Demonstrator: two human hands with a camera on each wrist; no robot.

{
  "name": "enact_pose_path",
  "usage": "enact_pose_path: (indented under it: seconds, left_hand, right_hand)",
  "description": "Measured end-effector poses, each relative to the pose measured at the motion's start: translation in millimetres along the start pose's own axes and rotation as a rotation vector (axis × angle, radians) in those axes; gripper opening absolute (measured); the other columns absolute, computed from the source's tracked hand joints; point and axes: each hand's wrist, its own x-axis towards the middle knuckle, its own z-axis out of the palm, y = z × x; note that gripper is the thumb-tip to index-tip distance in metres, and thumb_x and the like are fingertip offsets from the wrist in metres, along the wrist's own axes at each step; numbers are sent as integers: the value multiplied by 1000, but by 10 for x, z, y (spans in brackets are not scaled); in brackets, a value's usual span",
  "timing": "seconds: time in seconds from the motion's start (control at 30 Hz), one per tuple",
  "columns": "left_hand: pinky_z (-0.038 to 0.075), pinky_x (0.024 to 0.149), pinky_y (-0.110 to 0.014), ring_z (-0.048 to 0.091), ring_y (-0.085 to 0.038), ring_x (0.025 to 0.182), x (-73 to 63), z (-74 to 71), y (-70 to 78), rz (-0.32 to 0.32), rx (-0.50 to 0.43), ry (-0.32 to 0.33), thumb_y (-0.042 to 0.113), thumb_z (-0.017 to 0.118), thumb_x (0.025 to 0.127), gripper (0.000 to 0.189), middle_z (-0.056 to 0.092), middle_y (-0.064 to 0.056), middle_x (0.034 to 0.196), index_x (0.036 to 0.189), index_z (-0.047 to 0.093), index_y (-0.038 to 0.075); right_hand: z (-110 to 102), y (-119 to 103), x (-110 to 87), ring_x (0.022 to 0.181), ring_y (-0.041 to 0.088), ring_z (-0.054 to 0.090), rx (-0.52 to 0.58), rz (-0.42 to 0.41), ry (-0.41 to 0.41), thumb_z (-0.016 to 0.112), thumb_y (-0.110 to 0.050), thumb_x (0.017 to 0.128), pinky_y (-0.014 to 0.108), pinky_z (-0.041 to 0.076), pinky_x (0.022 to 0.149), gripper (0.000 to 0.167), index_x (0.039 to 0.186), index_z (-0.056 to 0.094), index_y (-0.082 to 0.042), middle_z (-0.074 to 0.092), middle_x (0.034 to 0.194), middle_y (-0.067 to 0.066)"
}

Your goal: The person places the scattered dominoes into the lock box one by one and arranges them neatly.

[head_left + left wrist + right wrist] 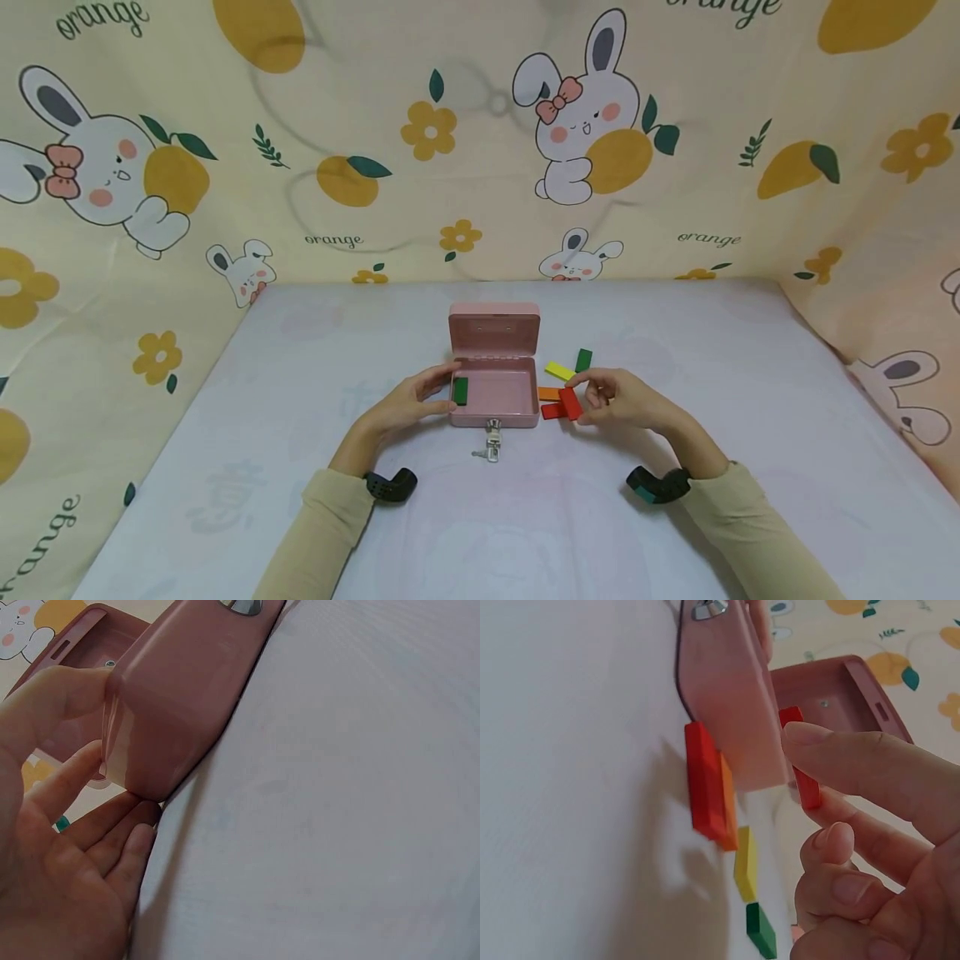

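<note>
A pink metal cash box [495, 422] stands with its lid [494, 333] raised. At its left side my left hand [408, 400] grips the wall, with thumb and fingers spread along the rim; the left wrist view shows them touching the box's end. Inside, a green block [461, 391] lies against the left wall. To the right of the box, my right hand [626, 400] pinches a red block [802, 761] between thumb and fingertip. Below it are a second red block [705, 780], an orange block [549, 393], a yellow block [558, 371] and another green block [583, 360].
A silver latch with a key [492, 443] hangs at the front of the cash box. The table [247, 400] has a pale cloth cover. Behind it and at both sides hangs a printed curtain [465, 167] with rabbits and oranges.
</note>
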Motion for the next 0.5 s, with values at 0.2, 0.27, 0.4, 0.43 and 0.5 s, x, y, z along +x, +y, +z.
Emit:
enact_pose_path:
  seconds: [0.2,0.27,0.4,0.43,0.5]
  left_hand:
    - [22,123,-53,25,-35,149,-6,1,0,-21,-11,2,19,66,91,70,28,-8,161,151,31,16]
    - [22,123,-53,25,-34,149,1,2,6,-19,-9,1,20,66,91,70,28,-8,161,151,31,16]
    - [22,123,-53,25,-35,149,9,1,12,-4,-7,-1,18,66,91,69,28,-9,161,151,31,14]
    - [21,123,-53,25,-36,149,8,0,13,-2,-5,-3,17,65,92,69,27,-9,161,151,31,14]
    - [21,123,-53,25,-36,149,6,2,15,0,-5,-8,17,65,92,69,26,-10,161,151,30,13]
  right_hand:
    - [26,-79,66,67,9,46,-5,-4,23,78,-11,78,19,39,58,47,118,59,3,48,73,3]
    - [28,-104,80,66,8,46,-7,-11,38,78,-10,77,19,38,58,47,118,59,3,48,73,3]
    - [45,-157,121,65,7,46,11,-29,56,78,-9,77,19,38,58,47,117,59,4,48,72,2]
    - [51,-171,132,65,7,46,19,-31,57,78,-9,77,19,38,57,47,117,58,5,48,71,2]
    - [61,-188,157,65,8,46,30,-31,61,77,-8,77,18,39,56,47,118,57,5,48,71,1]
